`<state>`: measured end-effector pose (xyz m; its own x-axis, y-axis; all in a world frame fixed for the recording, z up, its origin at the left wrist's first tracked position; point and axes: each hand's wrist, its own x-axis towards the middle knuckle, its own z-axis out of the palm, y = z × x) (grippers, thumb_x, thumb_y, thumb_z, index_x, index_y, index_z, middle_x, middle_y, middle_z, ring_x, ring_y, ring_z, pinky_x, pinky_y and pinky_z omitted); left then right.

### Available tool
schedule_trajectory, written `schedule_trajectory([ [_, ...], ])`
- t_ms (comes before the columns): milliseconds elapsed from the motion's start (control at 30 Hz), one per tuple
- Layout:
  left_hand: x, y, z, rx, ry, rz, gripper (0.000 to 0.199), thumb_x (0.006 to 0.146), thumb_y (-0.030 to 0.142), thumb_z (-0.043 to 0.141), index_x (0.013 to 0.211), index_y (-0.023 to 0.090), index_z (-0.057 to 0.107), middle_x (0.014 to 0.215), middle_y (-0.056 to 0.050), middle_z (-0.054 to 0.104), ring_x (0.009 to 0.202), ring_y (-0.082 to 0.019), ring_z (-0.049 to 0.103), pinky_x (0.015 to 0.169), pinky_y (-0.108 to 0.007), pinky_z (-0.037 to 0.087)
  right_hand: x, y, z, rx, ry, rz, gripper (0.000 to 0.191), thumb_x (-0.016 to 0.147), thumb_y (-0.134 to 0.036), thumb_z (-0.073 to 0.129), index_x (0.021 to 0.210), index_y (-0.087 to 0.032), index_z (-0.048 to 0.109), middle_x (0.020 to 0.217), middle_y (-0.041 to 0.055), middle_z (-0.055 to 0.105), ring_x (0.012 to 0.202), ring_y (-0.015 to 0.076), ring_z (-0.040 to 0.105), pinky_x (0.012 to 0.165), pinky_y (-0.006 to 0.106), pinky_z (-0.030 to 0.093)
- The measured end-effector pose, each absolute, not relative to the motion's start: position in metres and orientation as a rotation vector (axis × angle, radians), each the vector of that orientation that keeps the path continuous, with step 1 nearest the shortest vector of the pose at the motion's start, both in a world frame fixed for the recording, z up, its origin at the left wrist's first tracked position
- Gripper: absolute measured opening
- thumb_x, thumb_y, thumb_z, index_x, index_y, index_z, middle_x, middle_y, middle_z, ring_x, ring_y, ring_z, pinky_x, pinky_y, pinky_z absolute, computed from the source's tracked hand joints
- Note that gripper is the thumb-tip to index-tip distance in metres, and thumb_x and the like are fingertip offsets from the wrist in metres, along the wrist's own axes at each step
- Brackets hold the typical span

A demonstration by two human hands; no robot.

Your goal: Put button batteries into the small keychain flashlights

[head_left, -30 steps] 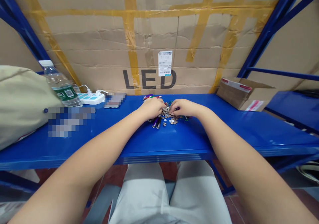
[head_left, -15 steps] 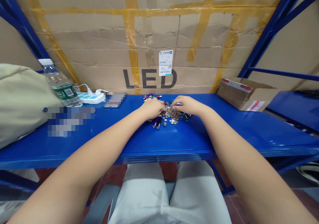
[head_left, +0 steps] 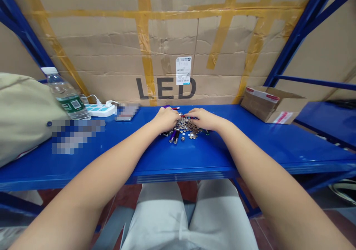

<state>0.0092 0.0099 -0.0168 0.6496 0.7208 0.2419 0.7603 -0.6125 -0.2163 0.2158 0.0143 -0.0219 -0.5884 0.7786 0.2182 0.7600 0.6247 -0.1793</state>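
Small round silver discs [head_left: 191, 128] lie in a loose pile on the blue shelf [head_left: 183, 157]. My left hand [head_left: 166, 119] rests over the pile's left side, its fingers bent down among the discs; its fingertips are too small to read. From the right, my right hand [head_left: 202, 118] reaches over the back of the pile with curled fingers, near small red and dark pieces. Purple and black tubes [head_left: 174, 136] lie side by side in front of my left hand. Behind that hand are more coloured tubes [head_left: 175, 108].
At the left are a beige bag [head_left: 25, 112], a water bottle [head_left: 69, 98], a white power strip [head_left: 101, 110] and a phone [head_left: 126, 112]. An open cardboard box [head_left: 260, 105] stands at the right. Taped cardboard [head_left: 116, 64] rises behind the shelf.
My right hand has moved slightly left over the pile, nearer my left hand. My left hand has shifted a little, and the whole view has moved slightly.
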Motion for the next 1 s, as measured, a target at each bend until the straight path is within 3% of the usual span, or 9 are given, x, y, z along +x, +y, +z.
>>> schedule_trajectory([
  [100, 0.007, 0.009, -0.014, -2.578, -1.188, -0.197, 0.031, 0.083, 0.009, 0.041, 0.090, 0.023, 0.068, 0.103, -0.004, 0.069, 0.097, -0.023, 0.054, 0.071, -0.031, 0.034, 0.222, 0.017, -0.019, -1.297, -2.459, 0.055, 0.046, 0.086, -0.011, 0.041, 0.129, -0.012, 0.058, 0.131, 0.0128, 0.058, 0.122, 0.0232, 0.051, 0.106, 0.035, 0.036],
  [200, 0.008, 0.008, -0.014, -2.604, -1.156, -0.190, 0.033, 0.083, 0.010, 0.041, 0.094, 0.024, 0.068, 0.101, -0.003, 0.069, 0.095, -0.022, 0.056, 0.072, -0.031, 0.034, 0.225, 0.018, -0.017, -1.295, -2.428, 0.078, 0.043, 0.087, -0.011, 0.037, 0.122, -0.011, 0.062, 0.121, 0.0108, 0.064, 0.113, 0.0198, 0.058, 0.100, 0.031, 0.043],
  [333, 0.014, 0.006, -0.016, -2.621, -1.120, -0.196, 0.039, 0.086, 0.011, 0.038, 0.106, 0.028, 0.067, 0.110, -0.002, 0.068, 0.100, -0.022, 0.055, 0.076, -0.032, 0.035, 0.220, 0.015, -0.018, -1.225, -2.508, 0.104, 0.040, 0.082, -0.006, 0.041, 0.107, -0.016, 0.070, 0.112, 0.0064, 0.069, 0.104, 0.0177, 0.061, 0.096, 0.028, 0.045],
  [533, 0.020, 0.004, -0.021, -2.637, -1.095, -0.168, 0.036, 0.087, 0.013, 0.038, 0.103, 0.026, 0.068, 0.111, -0.003, 0.067, 0.101, -0.024, 0.054, 0.073, -0.034, 0.035, 0.215, 0.017, -0.024, -1.142, -2.646, 0.108, 0.036, 0.075, -0.003, 0.046, 0.090, -0.019, 0.075, 0.104, 0.0060, 0.070, 0.102, 0.0188, 0.061, 0.095, 0.029, 0.045],
  [733, 0.018, 0.005, -0.020, -2.651, -1.093, -0.154, 0.035, 0.086, 0.014, 0.037, 0.100, 0.024, 0.068, 0.108, -0.005, 0.067, 0.098, -0.025, 0.054, 0.073, -0.035, 0.035, 0.217, 0.018, -0.025, -1.129, -2.659, 0.136, 0.035, 0.075, -0.006, 0.048, 0.089, -0.021, 0.076, 0.103, 0.0044, 0.070, 0.101, 0.0187, 0.061, 0.094, 0.028, 0.045],
  [1000, 0.019, 0.004, -0.021, -2.728, -1.049, -0.163, 0.030, 0.085, 0.019, 0.038, 0.089, 0.023, 0.067, 0.100, -0.005, 0.068, 0.096, -0.024, 0.057, 0.075, -0.034, 0.035, 0.223, 0.014, -0.015, -1.281, -2.429, 0.210, 0.041, 0.080, -0.006, 0.043, 0.110, -0.019, 0.069, 0.116, 0.0066, 0.067, 0.108, 0.0210, 0.059, 0.098, 0.034, 0.043],
])
